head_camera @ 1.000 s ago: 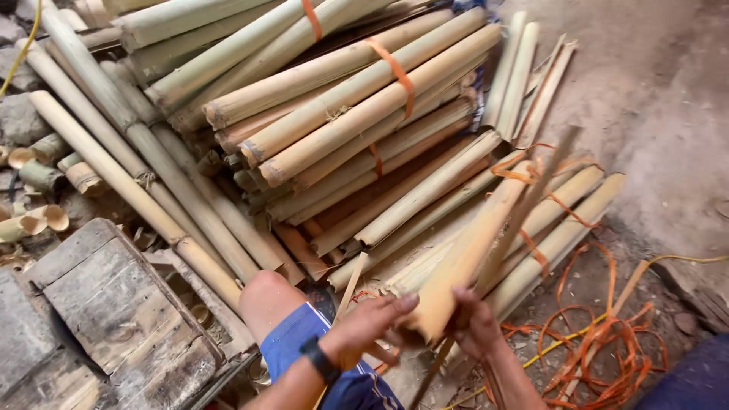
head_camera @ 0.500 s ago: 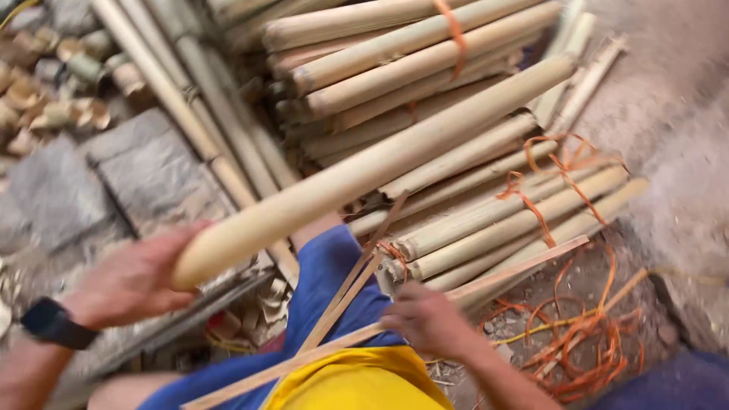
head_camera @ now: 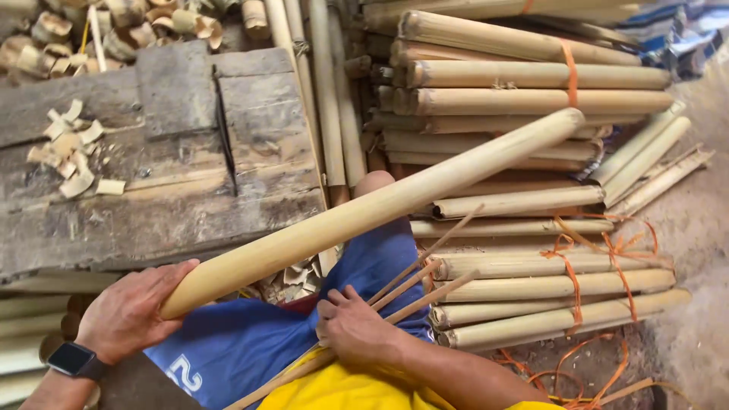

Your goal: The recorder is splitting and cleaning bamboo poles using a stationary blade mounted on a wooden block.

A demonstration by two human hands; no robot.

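- Gripping the near end of a long bamboo pole [head_camera: 380,209], the left hand [head_camera: 133,311] holds it slanted across the lap, whole and uncut
- right hand [head_camera: 353,326] closed around thin bamboo slivers [head_camera: 414,285] by the knee
- tied bamboo bundles [head_camera: 531,99] beyond look untouched; offcuts [head_camera: 72,148] dot the wooden block [head_camera: 175,190]
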